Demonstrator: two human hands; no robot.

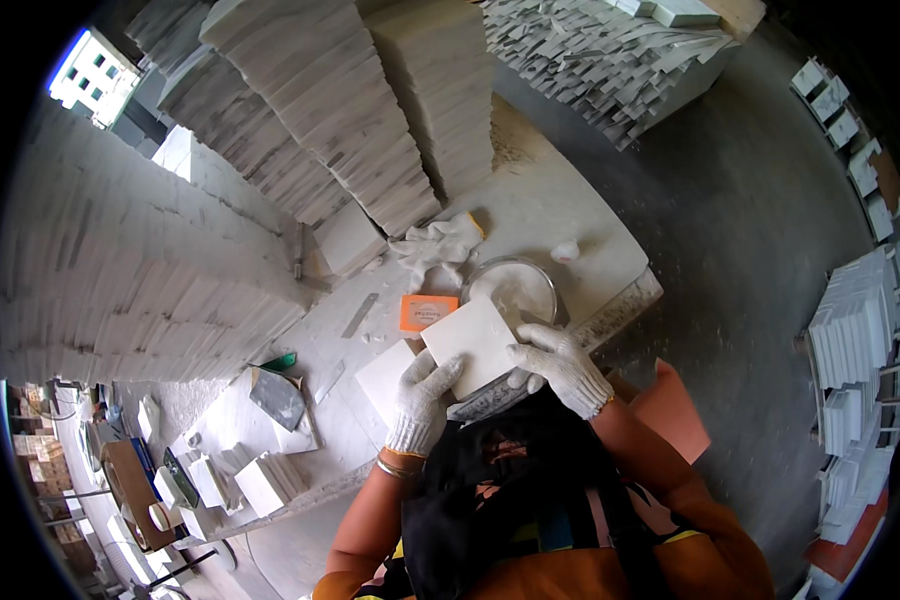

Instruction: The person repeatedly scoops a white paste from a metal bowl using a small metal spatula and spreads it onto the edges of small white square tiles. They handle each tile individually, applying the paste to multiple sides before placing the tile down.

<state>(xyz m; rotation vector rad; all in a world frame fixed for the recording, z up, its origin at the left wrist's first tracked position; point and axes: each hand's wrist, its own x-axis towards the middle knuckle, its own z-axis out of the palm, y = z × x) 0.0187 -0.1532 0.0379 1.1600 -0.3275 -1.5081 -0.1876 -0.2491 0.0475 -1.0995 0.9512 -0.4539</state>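
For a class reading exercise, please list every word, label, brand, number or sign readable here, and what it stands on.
Orange rectangular pack: small dark print on its face; I don't copy printed wording, and its finest lines are too small to read.
Held white tile: no lettering visible.
Nothing else legible.

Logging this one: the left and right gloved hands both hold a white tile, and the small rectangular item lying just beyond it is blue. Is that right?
Not quite: the small rectangular item is orange, not blue, as the head view shows. The left hand and right hand do hold the white tile.
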